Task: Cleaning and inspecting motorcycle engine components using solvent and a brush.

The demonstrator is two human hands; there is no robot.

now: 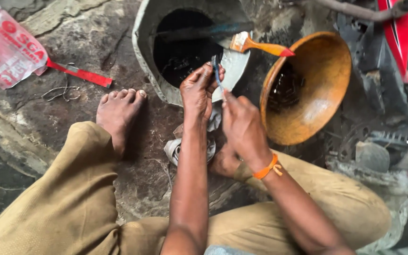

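My left hand (198, 92) and my right hand (242, 125) meet over the near rim of a grey metal tub (143, 52) that holds black liquid. Between their fingertips both pinch one small, thin, dark metal part (216, 72), held upright. An orange thread band circles my right wrist (269, 168). A paintbrush with an orange handle (260, 46) rests across the tub's rim, just beyond my hands. A grey rag (175, 147) lies on the ground under my forearms.
An orange bowl (315, 101) with dark liquid and small parts tilts at the right. A red motorcycle body (400, 35) and engine parts stand at the far right. A pink plastic bag (4, 47), a red-handled tool (83, 74) and wire lie left. My bare foot (119, 115) rests on stone.
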